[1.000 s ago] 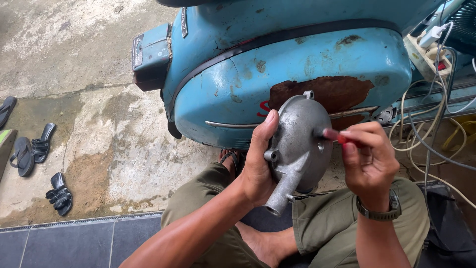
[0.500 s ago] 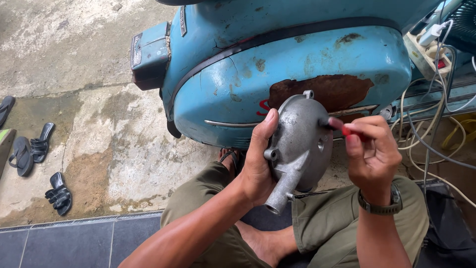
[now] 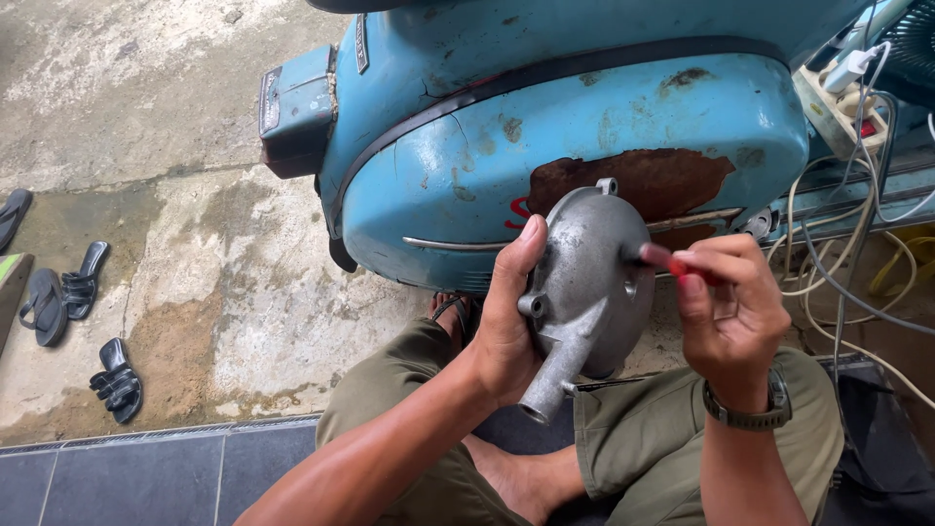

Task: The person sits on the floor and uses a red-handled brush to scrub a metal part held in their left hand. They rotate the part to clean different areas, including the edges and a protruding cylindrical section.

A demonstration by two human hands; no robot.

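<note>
Beside a rusted blue scooter, left hand still clasps the grey engine cover above the lap; right hand, pinching a red-handled tool, has edged slightly lower

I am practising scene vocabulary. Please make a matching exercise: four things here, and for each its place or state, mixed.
1. grey round metal cover
2. red-handled tool
3. black sandals
4. blue rusty scooter body

a. pinched in right hand
b. lying on concrete floor
c. gripped by left hand
d. standing behind the hands

Pairs: 1-c, 2-a, 3-b, 4-d
</note>
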